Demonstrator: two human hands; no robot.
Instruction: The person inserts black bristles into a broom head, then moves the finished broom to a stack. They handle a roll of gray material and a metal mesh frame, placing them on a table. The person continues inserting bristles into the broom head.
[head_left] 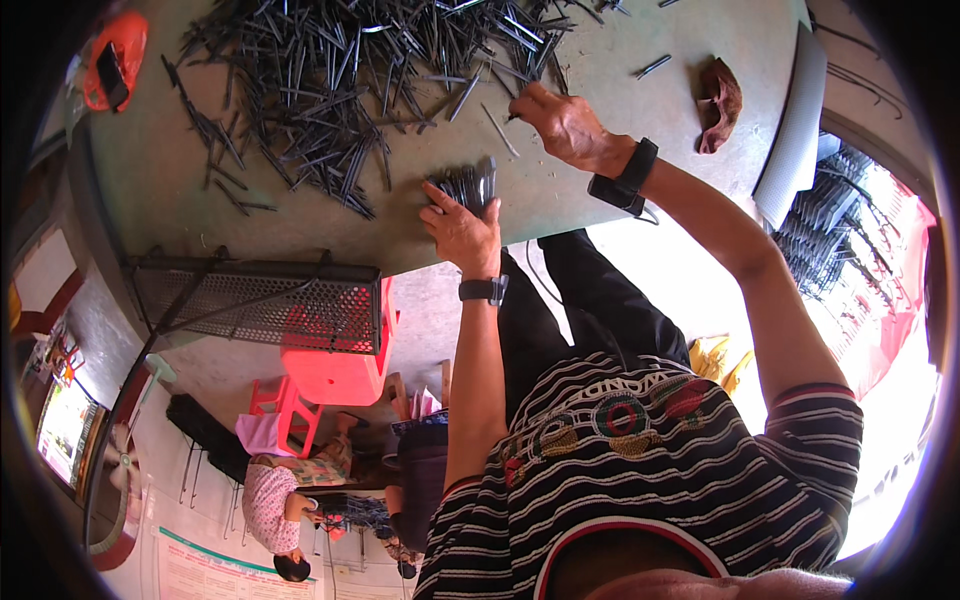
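My left hand (466,236) is closed around a bunch of slim black pieces (460,184), held together at the table's near edge. A shiny, clear-looking strip (488,178) stands at the right side of this bunch. Further right and higher, my right hand (567,128) is in a pinch above the table. A small dark end shows at its fingertips; what it belongs to is too small to make out. Just beyond both hands lies a big loose heap of slim black pieces (330,90), with a thin pale strip (499,130) between heap and right hand.
On the green table (620,200) lie a single black piece (653,67) and a crumpled brown cloth (719,105). A perforated black metal tray (265,303) hangs at the near left edge. Red stools (335,370) stand below. People (280,500) sit behind; stacked black racks (830,220) are right.
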